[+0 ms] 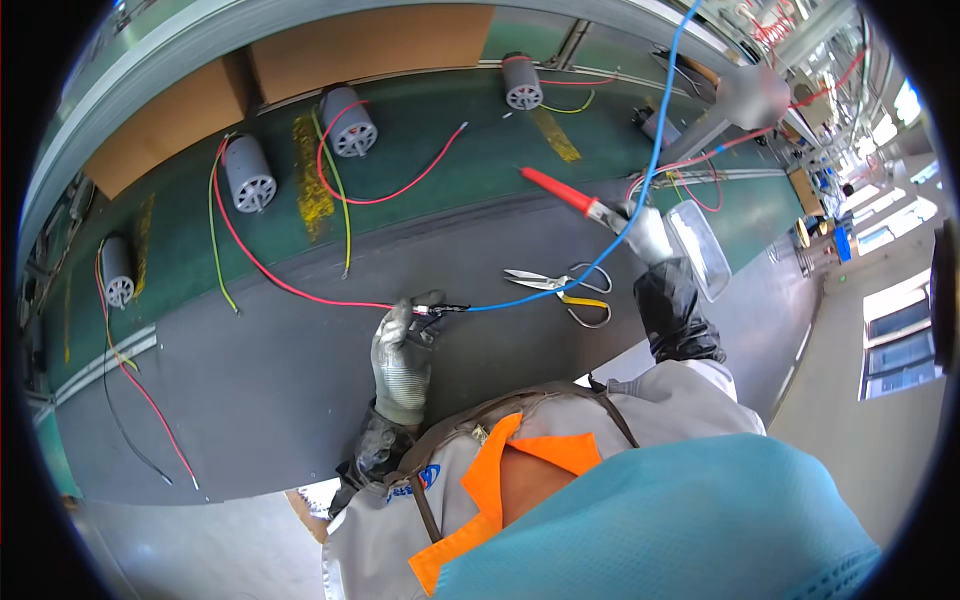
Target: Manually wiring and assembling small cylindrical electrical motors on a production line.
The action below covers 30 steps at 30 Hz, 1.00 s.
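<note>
My left hand (402,350), in a light grey glove, pinches the end of a red wire (330,299). There the wire meets the dark end piece (445,309) of a blue cable (655,150), which loops down from the upper right. The red wire runs back to a grey cylindrical motor (248,172) at the left. My gloved right hand (645,235) is closed on a red tapered tool (555,188) with a metallic collar; its kind I cannot tell. Below that hand, scissors (558,287) with one yellow handle lie with blades apart.
Other grey motors (350,120) with red and yellow-green wires stand along the green back strip (430,150). A clear plastic tray (698,248) sits beside my right hand. Cardboard sheets (370,45) line the back, below a metal rail (150,60). Another motor (117,270) trails wires at the far left.
</note>
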Each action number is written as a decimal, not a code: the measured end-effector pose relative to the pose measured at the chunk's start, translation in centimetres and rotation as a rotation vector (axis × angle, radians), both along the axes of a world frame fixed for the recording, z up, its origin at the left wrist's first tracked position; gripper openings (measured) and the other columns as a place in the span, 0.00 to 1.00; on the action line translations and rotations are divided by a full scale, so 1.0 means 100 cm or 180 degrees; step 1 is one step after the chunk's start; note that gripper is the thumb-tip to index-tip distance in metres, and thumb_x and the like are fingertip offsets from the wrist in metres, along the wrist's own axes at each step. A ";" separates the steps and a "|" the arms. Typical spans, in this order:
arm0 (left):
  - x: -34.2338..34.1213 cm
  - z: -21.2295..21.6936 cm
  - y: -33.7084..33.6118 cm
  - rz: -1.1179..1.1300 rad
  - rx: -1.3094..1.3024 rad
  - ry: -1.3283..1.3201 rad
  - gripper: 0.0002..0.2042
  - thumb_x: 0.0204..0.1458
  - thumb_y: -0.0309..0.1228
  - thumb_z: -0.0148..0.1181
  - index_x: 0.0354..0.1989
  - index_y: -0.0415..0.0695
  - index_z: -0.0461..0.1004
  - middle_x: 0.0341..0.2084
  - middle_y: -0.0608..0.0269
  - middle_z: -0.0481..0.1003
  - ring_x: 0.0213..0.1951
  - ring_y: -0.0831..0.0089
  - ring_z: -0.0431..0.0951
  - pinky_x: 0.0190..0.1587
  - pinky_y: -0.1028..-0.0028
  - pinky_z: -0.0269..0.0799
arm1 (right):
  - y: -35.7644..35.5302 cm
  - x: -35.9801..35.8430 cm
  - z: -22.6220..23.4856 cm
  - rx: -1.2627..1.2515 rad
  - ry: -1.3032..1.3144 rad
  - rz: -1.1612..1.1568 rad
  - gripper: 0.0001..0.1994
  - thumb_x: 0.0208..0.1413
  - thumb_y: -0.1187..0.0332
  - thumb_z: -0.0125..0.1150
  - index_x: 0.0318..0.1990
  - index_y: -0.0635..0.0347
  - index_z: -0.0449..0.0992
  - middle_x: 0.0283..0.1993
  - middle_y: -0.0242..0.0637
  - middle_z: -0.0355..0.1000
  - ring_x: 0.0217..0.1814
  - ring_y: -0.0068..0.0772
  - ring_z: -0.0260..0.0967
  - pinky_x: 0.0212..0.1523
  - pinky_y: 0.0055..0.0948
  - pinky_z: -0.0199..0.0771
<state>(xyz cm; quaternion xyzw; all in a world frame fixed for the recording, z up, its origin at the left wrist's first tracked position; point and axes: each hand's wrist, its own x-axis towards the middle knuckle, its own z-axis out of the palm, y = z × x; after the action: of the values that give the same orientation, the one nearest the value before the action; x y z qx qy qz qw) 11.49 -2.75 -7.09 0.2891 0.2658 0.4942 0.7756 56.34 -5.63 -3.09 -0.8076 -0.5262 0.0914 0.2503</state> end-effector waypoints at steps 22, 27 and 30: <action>-0.229 0.006 0.008 0.3720 0.0880 0.7487 0.32 0.54 0.44 0.70 0.65 0.42 0.68 0.54 0.49 0.76 0.58 0.46 0.73 0.57 0.50 0.71 | 0.034 -0.184 0.017 -0.1721 0.2271 0.0770 0.15 0.66 0.62 0.64 0.50 0.66 0.80 0.33 0.29 0.78 0.30 0.16 0.70 0.30 0.19 0.68; -0.184 0.016 0.064 0.2975 0.2744 0.5410 0.27 0.56 0.40 0.68 0.61 0.40 0.72 0.52 0.47 0.77 0.56 0.50 0.75 0.59 0.54 0.71 | 0.121 -0.252 -0.015 0.0511 0.1509 0.1653 0.20 0.64 0.66 0.65 0.60 0.65 0.76 0.42 0.35 0.82 0.41 0.21 0.76 0.45 0.25 0.76; -0.114 0.015 0.136 0.2120 0.2228 0.4075 0.20 0.63 0.36 0.60 0.60 0.39 0.74 0.53 0.51 0.78 0.52 0.60 0.79 0.56 0.62 0.73 | 0.238 -0.272 -0.019 0.1466 -0.0875 0.1745 0.22 0.62 0.63 0.62 0.62 0.56 0.72 0.44 0.53 0.80 0.42 0.58 0.78 0.42 0.48 0.79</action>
<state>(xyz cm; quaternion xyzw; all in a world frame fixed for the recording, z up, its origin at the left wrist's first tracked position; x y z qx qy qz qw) 0.10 10.85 -5.63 0.6485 0.5610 0.4926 0.1486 29.19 18.12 -4.98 -0.5642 -0.7581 -0.0748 0.3185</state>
